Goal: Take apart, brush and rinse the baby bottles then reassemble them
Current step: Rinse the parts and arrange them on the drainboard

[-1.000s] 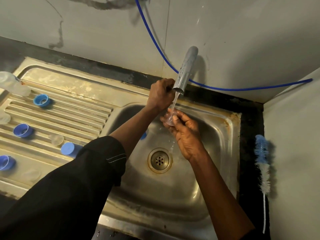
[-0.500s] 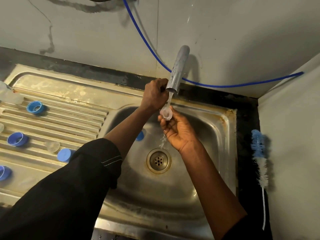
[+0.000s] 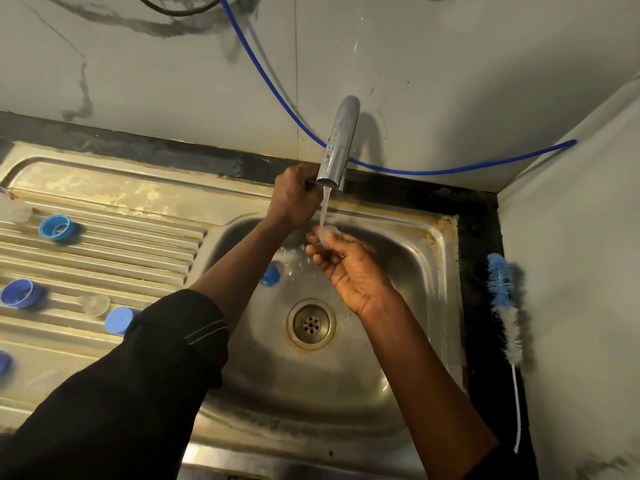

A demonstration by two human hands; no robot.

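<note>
My right hand holds a small clear silicone teat under the water stream from the grey tap, fingers curled round it. My left hand grips something dark just behind the tap spout, probably its handle, mostly hidden by the fingers. A blue bottle ring lies inside the sink basin, partly behind my left forearm. On the ribbed drainboard lie blue rings, a blue cap and a clear teat.
A blue and white bottle brush lies on the dark ledge right of the sink. The drain sits mid-basin. A blue hose runs along the back wall. A clear bottle part and another blue piece sit at the left edge.
My right hand has turned the teat under the stream, from raised at the spout to lower with the palm up. My left hand stays by the tap.
</note>
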